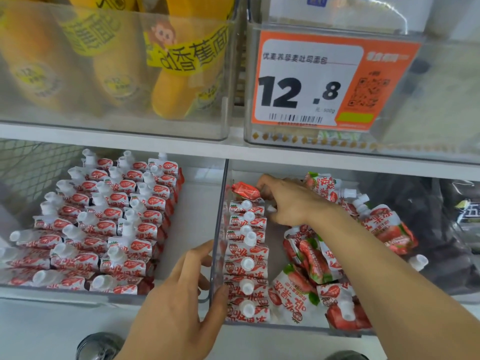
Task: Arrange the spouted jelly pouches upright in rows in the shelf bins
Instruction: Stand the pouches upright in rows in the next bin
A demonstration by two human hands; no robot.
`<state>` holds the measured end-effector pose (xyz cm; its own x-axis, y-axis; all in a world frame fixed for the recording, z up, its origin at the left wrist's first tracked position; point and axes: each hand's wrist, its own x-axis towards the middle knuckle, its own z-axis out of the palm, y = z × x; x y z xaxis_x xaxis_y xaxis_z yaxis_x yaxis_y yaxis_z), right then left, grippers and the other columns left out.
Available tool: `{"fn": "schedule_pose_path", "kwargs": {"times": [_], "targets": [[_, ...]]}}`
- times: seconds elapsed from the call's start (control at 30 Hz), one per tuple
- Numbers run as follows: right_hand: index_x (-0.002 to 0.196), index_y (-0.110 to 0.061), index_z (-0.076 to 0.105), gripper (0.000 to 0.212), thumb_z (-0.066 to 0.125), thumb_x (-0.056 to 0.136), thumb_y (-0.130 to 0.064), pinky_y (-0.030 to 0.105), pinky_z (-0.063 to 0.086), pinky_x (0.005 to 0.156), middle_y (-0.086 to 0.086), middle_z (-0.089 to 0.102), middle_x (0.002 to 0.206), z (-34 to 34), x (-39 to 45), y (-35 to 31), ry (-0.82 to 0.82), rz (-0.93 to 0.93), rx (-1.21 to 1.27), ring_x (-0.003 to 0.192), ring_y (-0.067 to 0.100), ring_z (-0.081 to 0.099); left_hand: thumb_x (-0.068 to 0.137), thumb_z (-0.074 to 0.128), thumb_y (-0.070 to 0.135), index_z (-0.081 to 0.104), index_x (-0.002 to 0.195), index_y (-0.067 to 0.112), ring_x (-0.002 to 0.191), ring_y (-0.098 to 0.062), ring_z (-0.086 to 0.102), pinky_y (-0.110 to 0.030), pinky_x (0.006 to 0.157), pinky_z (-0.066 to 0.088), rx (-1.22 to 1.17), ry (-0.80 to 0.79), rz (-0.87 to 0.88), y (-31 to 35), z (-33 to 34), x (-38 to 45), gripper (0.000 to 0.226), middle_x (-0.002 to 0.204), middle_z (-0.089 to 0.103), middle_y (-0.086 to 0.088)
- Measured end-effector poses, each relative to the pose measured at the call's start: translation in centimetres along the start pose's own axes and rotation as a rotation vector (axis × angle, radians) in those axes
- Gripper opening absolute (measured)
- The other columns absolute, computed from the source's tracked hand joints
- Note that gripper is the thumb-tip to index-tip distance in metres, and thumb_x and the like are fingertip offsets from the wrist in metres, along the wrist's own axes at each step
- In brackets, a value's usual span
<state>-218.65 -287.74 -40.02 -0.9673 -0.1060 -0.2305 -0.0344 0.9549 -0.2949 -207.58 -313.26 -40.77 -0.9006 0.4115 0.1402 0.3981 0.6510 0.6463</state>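
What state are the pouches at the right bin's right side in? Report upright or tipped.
Tipped. The loose pouches lie flat in a heap, printed faces up, spouts pointing sideways, unlike the upright row beside them.

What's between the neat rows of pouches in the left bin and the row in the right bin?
In the head view: bare bin floor, the clear bin wall, and the left hand gripping it.

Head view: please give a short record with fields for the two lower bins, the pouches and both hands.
left bin: pouches stand upright in three rows
right bin: one upright row along its left wall; loose pouches lie in a heap to the right
left hand: grips the right bin's front left corner
right hand: holds a red pouch at the far end of the row
upper shelf: price tag reading 12.8
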Motion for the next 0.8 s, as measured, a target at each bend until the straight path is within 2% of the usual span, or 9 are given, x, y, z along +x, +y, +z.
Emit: {"fn": "schedule_pose_path", "kwargs": {"times": [0.07,0.13,0.2,0.3,0.37,0.43,0.53,0.7,0.8], "targets": [[0.126,-0.026,0.047,0.052,0.072,0.082,-0.015,0.030,0.046,0.085,-0.003,0.067,0.115,0.4,0.1,0.1,0.047,-0.018,-0.068,0.105,0.024,0.061,0.076,0.058,0.050,0.020,0.126,0.063,0.081,0.019,0.055,-0.001,0.046,0.039,-0.005,-0.004,0.000,0.0,-0.1,0.0,0.064,0.107,0.046,0.040],[0.118,-0.026,0.057,0.041,0.075,0.084,-0.015,0.027,0.047,0.079,-0.009,0.070,0.103,0.2,0.0,0.4,0.098,-0.023,0.020,0.097,0.016,0.063,0.076,0.053,0.055,0.021,0.127,0.061,0.081,0.019,0.055,-0.001,0.046,0.039,-0.012,-0.008,-0.004,0.0,-0.3,0.1,0.060,0.107,0.046,0.041],[0.116,-0.025,0.062,0.035,0.075,0.085,-0.015,0.026,0.049,0.079,-0.014,0.065,0.094,-0.2,-0.2,0.8,0.112,-0.014,0.141,0.091,0.011,0.062,0.076,0.048,0.058,0.021,0.127,0.061,0.081,0.020,0.055,-0.001,0.047,0.040,-0.014,-0.010,-0.003,0.0,-0.4,0.1,0.058,0.107,0.045,0.042],[0.121,-0.027,0.064,0.038,0.070,0.086,-0.013,0.024,0.047,0.082,-0.012,0.063,0.098,-0.3,-0.6,1.1,0.155,-0.023,0.235,0.095,0.010,0.062,0.076,0.046,0.059,0.024,0.127,0.059,0.081,0.020,0.055,0.000,0.048,0.040,-0.013,-0.017,0.001,0.0,-0.4,0.1,0.056,0.107,0.044,0.044],[0.119,-0.030,0.066,0.034,0.070,0.088,-0.018,0.022,0.048,0.084,-0.014,0.065,0.098,-0.5,-0.7,1.3,0.227,-0.020,0.306,0.093,0.006,0.062,0.076,0.045,0.060,0.029,0.128,0.054,0.081,0.020,0.055,0.000,0.049,0.040,-0.012,-0.022,0.001,-0.2,-0.3,0.0,0.055,0.108,0.044,0.044],[0.110,-0.036,0.067,0.019,0.068,0.092,-0.030,0.017,0.048,0.075,-0.020,0.065,0.088,-1.0,-0.9,1.4,0.281,0.006,0.377,0.082,0.000,0.061,0.076,0.045,0.061,0.029,0.128,0.052,0.082,0.020,0.054,0.000,0.050,0.041,-0.011,-0.026,0.003,-0.2,-0.3,0.1,0.056,0.108,0.043,0.045],[0.109,-0.034,0.070,0.018,0.065,0.094,-0.042,0.026,0.052,0.083,-0.014,0.070,0.097,-0.9,-0.6,1.0,0.309,-0.029,0.396,0.092,0.006,0.064,0.076,0.043,0.064,0.023,0.128,0.057,0.086,0.020,0.053,-0.002,0.050,0.044,-0.003,-0.031,0.005,-0.3,-0.3,0.0,0.056,0.110,0.042,0.044],[0.120,-0.020,0.068,0.026,0.057,0.100,-0.033,0.039,0.052,0.095,-0.002,0.071,0.116,1.2,1.1,-0.3,0.199,-0.097,0.307,0.107,0.017,0.065,0.076,0.041,0.064,0.022,0.130,0.054,0.089,0.019,0.053,-0.001,0.051,0.043,0.010,-0.040,0.006,-0.4,-0.2,-0.1,0.058,0.112,0.042,0.042],[0.118,-0.016,0.068,0.024,0.057,0.100,-0.028,0.041,0.052,0.097,-0.002,0.073,0.113,1.0,1.6,-0.4,0.146,-0.114,0.422,0.106,0.013,0.066,0.077,0.042,0.063,0.024,0.131,0.052,0.088,0.018,0.054,0.001,0.054,0.044,0.004,-0.043,-0.001,-0.4,-0.3,-0.1,0.058,0.111,0.043,0.042]]}}
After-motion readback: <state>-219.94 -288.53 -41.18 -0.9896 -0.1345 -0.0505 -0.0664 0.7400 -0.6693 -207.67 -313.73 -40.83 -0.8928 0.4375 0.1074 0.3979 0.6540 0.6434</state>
